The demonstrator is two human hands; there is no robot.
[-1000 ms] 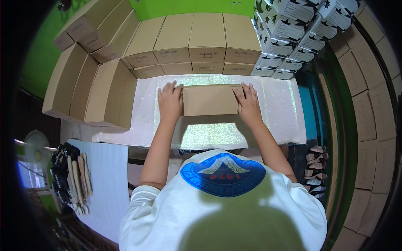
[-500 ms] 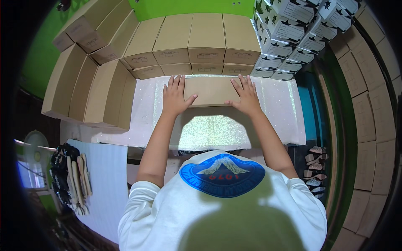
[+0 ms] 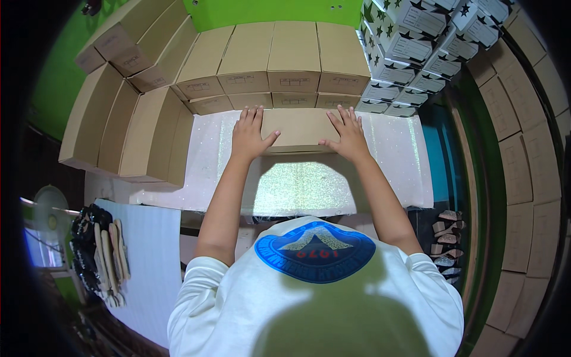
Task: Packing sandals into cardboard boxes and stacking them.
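Plain tan cardboard box [image 3: 299, 128] at centre frame, no print on top. It sits on a white table cover [image 3: 392, 160] w/ a glittery, speckled sheen. Stacked cardboard boxes [image 3: 279, 59] across the top and upper left: same tan, each w/ a small pale label on the end. Upper right: white boxes w/ black star pattern [image 3: 416, 35]. Wall behind [image 3: 267, 11]: bright green. Bottom of frame: white T-shirt [image 3: 267, 315] w/ a blue oval print, red and pale marks inside. Teal strip [image 3: 437, 160] right of the cover.
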